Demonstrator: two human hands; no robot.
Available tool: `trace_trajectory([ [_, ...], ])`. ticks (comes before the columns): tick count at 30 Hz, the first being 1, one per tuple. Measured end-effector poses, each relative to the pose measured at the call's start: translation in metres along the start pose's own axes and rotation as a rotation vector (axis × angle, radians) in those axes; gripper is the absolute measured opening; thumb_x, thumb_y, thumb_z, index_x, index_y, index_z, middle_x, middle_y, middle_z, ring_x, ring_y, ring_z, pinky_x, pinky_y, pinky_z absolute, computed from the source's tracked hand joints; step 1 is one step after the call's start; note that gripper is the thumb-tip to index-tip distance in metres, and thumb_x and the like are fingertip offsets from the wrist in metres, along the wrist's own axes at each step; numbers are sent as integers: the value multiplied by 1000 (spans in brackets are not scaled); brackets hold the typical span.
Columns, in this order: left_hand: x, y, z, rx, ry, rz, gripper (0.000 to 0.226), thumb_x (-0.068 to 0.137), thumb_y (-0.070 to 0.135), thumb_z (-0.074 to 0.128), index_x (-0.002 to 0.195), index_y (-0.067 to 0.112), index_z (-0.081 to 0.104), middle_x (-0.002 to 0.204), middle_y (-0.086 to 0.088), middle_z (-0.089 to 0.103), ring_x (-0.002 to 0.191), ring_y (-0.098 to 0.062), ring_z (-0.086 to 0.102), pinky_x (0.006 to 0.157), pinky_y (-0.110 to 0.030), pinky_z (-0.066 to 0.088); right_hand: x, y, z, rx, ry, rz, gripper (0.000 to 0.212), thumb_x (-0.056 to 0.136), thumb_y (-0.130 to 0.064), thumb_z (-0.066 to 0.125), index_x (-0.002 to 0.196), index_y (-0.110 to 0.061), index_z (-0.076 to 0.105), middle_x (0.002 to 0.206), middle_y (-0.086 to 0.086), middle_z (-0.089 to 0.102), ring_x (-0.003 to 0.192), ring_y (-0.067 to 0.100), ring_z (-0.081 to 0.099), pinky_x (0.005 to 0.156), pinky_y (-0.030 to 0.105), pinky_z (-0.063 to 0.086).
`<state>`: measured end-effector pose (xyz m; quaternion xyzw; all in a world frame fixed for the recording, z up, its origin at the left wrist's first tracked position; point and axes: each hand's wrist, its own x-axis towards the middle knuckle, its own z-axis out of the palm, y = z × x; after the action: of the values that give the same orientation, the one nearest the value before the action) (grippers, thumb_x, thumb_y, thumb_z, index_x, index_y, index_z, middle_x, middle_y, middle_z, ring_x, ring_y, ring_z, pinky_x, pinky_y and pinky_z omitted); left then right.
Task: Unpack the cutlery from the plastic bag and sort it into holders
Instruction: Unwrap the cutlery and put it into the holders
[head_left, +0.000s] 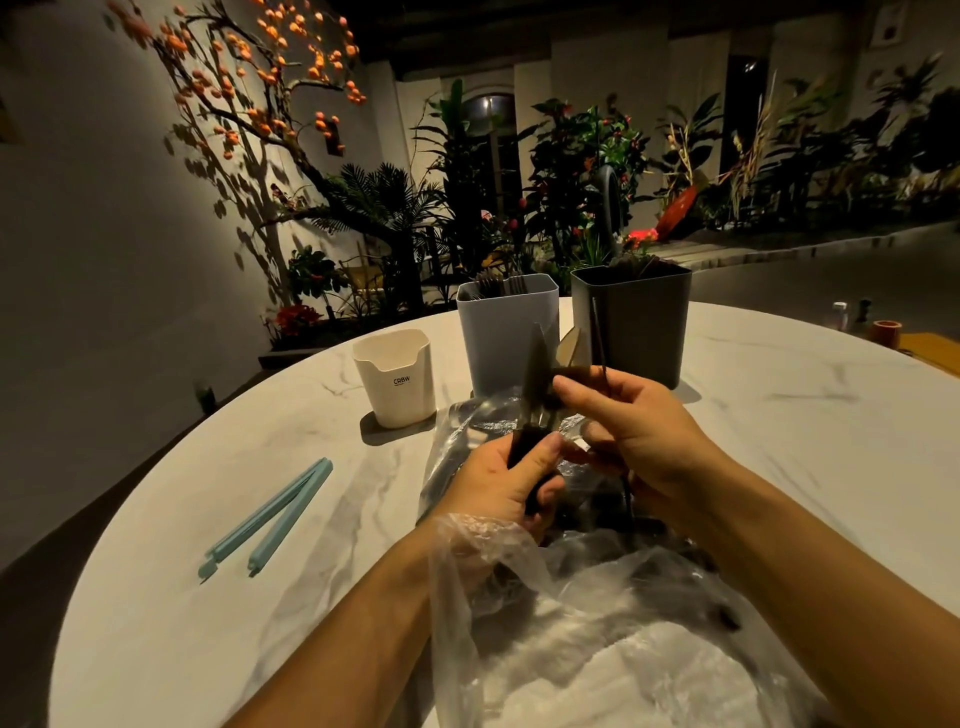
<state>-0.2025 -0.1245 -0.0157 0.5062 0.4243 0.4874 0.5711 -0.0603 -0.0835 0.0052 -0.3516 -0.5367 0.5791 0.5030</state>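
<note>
A crumpled clear plastic bag (587, 613) lies on the white marble table (218, 519) in front of me, with dark cutlery showing through it. My left hand (498, 488) grips the dark handle of a knife (535, 379), blade pointing up. My right hand (639, 431) holds a thin dark utensil (598, 332) upright and touches the knife's blade with its fingertips. Behind stand three holders: a cream one (397, 379), a light grey-blue one (509, 332) with forks inside, and a dark grey one (634, 322).
A light blue bag clip (270, 519) lies open on the table at left. At the far right edge sit a small bottle (839, 314) and an orange tape roll (885, 332). Plants and a wall stand beyond the table.
</note>
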Motion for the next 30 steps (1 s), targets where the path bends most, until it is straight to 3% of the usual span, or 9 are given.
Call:
trace_trajectory([
  [4,0,-2,-2,44,-44,12,22,101,20,51,94,2,60,51,0,41,34,-6,37,35,-15,32,0,0,0,-27,65,-31,39,67,-33,76,98,-9,73,69,6,61,53,12,45,52,29,44],
  [8,2,-3,-5,29,-122,-6,27,92,29,55,95,3,62,54,0,41,36,-7,34,35,-16,31,1,-4,-3,19,133,-18,22,80,-29,74,94,-12,74,82,8,72,57,14,41,53,28,40],
  [11,3,-4,-6,28,-133,-12,34,86,33,57,100,3,64,56,0,42,37,-7,34,35,-17,31,1,-4,-3,-9,187,-24,16,84,-28,71,91,-14,72,89,19,66,60,15,43,55,27,40],
  [16,6,-4,-13,46,-170,-33,36,88,34,56,107,4,66,57,0,44,38,-7,36,36,-17,33,3,-10,-7,56,240,-50,13,94,-26,62,95,-16,70,81,9,56,65,14,41,58,25,37],
  [19,5,-2,-15,45,-215,-45,35,88,31,55,108,4,65,57,1,44,39,-6,39,38,-15,35,5,-11,-10,12,193,-45,26,92,-31,65,106,-10,70,74,0,58,63,12,42,54,22,38],
  [22,5,1,-15,24,-253,-43,33,89,27,53,109,2,64,56,2,42,41,-4,40,39,-13,36,4,-12,-8,-50,152,-53,26,95,-31,60,103,-8,69,70,0,54,59,9,41,50,19,39],
  [24,6,3,-16,11,-255,-48,35,89,25,53,111,1,63,55,3,41,42,-3,40,40,-13,35,6,-17,-9,-1,233,-69,28,102,-32,48,96,-11,65,79,3,53,60,7,43,50,17,40],
  [28,6,3,-16,46,-179,-54,31,96,25,51,110,2,65,57,2,39,43,-6,37,40,-14,34,7,-34,-25,198,580,-155,29,106,-34,39,86,-19,55,83,-1,53,74,8,52,61,21,46],
  [30,5,3,-14,65,-89,-28,28,104,21,46,107,2,66,57,2,38,42,-6,37,40,-15,34,6,-39,-30,312,631,-216,30,107,-31,38,85,-18,53,80,-1,56,73,9,59,66,23,51],
])
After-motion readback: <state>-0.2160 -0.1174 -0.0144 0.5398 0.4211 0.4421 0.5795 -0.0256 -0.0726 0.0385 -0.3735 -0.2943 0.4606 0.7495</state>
